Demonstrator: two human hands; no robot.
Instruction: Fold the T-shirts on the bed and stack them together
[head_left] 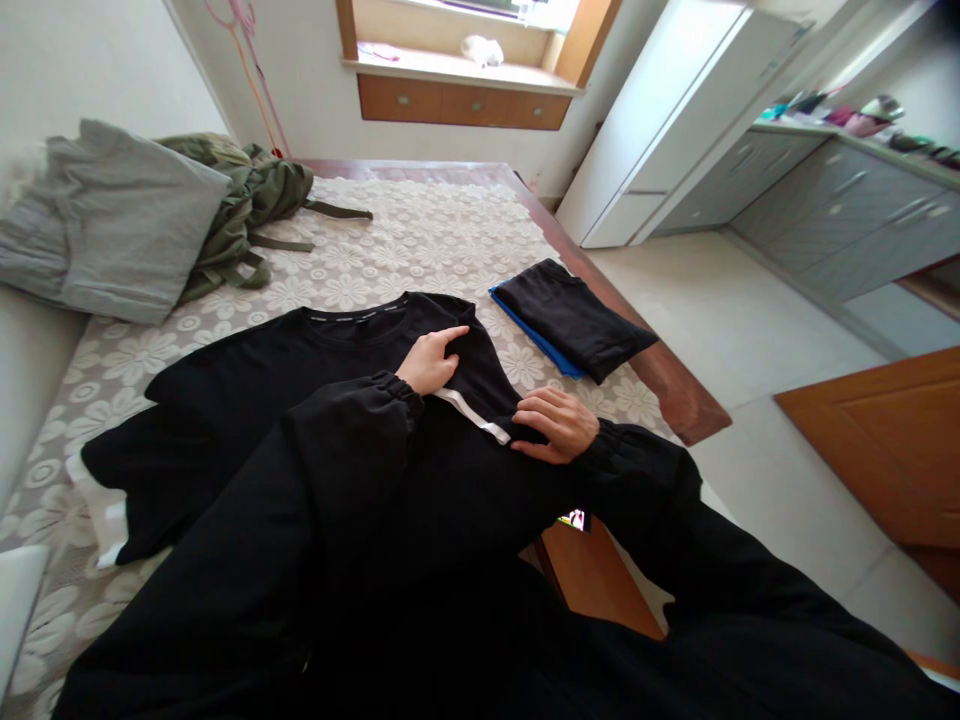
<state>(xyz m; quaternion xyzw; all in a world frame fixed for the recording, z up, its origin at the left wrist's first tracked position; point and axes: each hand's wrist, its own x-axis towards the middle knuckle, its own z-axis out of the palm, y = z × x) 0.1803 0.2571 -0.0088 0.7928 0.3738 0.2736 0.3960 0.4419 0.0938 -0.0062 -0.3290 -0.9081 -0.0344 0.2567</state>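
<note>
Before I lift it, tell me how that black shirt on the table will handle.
The black shirt will probably go floppy: it lies flat and creased over the lace cloth. It looks light, thin fabric with no stiffening. It may drag on the cloth rather than slide, since the left hand and right hand press it flat with folds bunching.

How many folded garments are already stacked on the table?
2: a folded black garment at the table's right edge, lying on a folded blue garment of which only an edge shows. More could be hidden beneath them.
</note>
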